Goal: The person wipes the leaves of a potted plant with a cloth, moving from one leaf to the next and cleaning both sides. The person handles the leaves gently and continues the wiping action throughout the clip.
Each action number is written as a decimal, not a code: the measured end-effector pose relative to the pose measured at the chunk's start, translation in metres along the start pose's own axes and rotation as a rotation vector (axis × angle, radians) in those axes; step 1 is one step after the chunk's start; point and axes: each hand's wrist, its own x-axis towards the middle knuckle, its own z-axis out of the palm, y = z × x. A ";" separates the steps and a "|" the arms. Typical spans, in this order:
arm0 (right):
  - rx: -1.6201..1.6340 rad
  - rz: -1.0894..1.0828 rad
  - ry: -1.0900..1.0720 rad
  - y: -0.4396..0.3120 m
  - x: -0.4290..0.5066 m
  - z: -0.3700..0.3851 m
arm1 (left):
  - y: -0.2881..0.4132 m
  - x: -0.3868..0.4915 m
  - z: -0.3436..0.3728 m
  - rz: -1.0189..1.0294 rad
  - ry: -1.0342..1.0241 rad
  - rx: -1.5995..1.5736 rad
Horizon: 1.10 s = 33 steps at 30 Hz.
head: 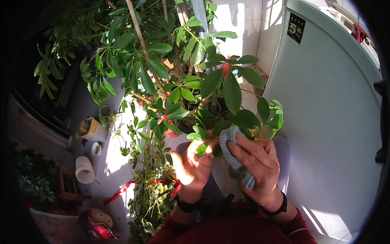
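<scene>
A schefflera plant (175,82) with glossy, finger-like leaves fills the upper middle. Among its low leaves, my left hand (195,166) is palm up. Its fingers hold a small leaf cluster (199,134) near the centre, while the thumb stands apart. My right hand (259,164) grips a folded grey-blue terry cloth (230,149), its upper end against the leaves beside my left fingertips. The leaf behind the cloth is mostly hidden. Dark bands circle both wrists.
A pale appliance-like cabinet (329,122) walls off the right side. Below my hands is a purple stool (283,161). Trailing vines (152,195) and a red ribbon (122,192) hang at lower left. Beyond them are a white pot (84,170), a small bowl (97,148) and a bucket (97,131).
</scene>
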 end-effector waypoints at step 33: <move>0.742 0.630 -0.017 0.073 -0.055 -0.026 | 0.015 -0.036 -0.018 0.056 0.134 0.267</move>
